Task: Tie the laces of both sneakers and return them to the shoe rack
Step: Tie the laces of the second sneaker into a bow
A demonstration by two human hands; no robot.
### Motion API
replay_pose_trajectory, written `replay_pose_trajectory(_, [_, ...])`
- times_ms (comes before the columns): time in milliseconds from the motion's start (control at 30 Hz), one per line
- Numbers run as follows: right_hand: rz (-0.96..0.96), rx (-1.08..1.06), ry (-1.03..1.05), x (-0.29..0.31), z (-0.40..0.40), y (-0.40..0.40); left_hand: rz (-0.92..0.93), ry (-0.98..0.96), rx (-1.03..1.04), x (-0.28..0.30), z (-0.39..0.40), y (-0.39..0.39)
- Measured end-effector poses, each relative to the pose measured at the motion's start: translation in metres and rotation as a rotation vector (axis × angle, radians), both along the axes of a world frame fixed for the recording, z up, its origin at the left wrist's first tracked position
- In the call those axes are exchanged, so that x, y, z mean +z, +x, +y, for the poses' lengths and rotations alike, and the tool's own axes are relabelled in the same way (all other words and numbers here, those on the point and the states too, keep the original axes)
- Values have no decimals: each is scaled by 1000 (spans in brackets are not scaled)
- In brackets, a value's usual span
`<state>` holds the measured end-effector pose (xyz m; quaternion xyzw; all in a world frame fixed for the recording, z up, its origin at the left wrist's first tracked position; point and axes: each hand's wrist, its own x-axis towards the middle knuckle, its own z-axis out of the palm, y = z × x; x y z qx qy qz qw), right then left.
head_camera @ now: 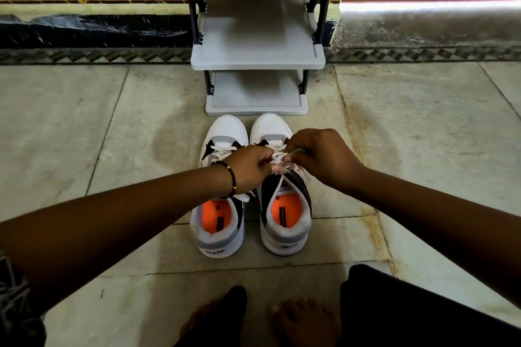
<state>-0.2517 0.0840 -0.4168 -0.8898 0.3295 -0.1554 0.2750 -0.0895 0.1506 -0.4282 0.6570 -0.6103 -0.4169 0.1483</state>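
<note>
Two white, grey and black sneakers with orange insoles stand side by side on the floor, toes toward the rack: the left sneaker (218, 222) and the right sneaker (284, 217). My left hand (251, 167) and my right hand (321, 155) meet over the right sneaker's tongue, both pinching its white laces (279, 157). My left forearm crosses over the left sneaker, whose laces (222, 149) partly show beyond my wrist. The grey shoe rack (258, 56) stands just past the toes, its shelves bare.
Stone floor tiles spread out on both sides of the shoes. A wall base with a patterned strip (423, 53) runs behind the rack. My bare feet (304, 321) and a dark trouser leg (394, 304) are at the bottom of the view.
</note>
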Motion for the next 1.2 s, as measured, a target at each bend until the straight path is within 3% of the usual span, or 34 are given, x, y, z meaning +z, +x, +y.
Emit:
replay_pose_trajectory(167, [161, 238, -320, 3, 2, -5, 182, 118, 134, 12, -1, -4])
replay_pose_trajectory(267, [253, 322, -427, 5, 0, -7, 168, 48, 87, 8, 1, -3])
replay_pose_trajectory(400, [298, 295, -298, 9, -1, -1, 125, -87, 83, 1, 0, -1])
replay_pose_trajectory(567, [190, 76, 12, 9, 1, 5, -16, -230, 47, 7, 1, -3])
replay_pose_trajectory(700, [167, -77, 84, 4, 8, 8, -59, -275, 55, 5, 4, -7])
replay_pose_trajectory(900, [155, -130, 2, 1, 15, 11, 229, -99, 317, -1, -1, -6])
replay_pose_trajectory(1067, [122, -125, -42, 4, 20, 13, 182, 114, 174, 2, -10, -2])
replay_pose_trajectory(1200, [164, -91, -24, 5, 17, 12, 188, 77, 153, 5, -11, 3])
